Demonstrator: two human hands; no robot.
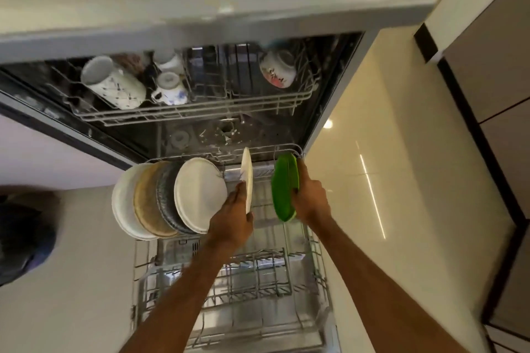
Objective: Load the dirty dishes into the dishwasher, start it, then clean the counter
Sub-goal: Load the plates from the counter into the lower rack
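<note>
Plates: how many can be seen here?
6. Four stand in a row at the rack's left: outer white plate, tan plate, grey plate, inner white plate. The left hand holds a third white plate, the right hand a green plate. None seems hidden.

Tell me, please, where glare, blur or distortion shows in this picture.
Head view: glare streaks on the glossy floor; wide-angle bowing of the countertop edge; upper-rack mugs slightly blurred; white plate and green plate look sharper.

Glossy cream floor tiles (387, 180) beside dark-trimmed cabinet (487, 80)
</note>
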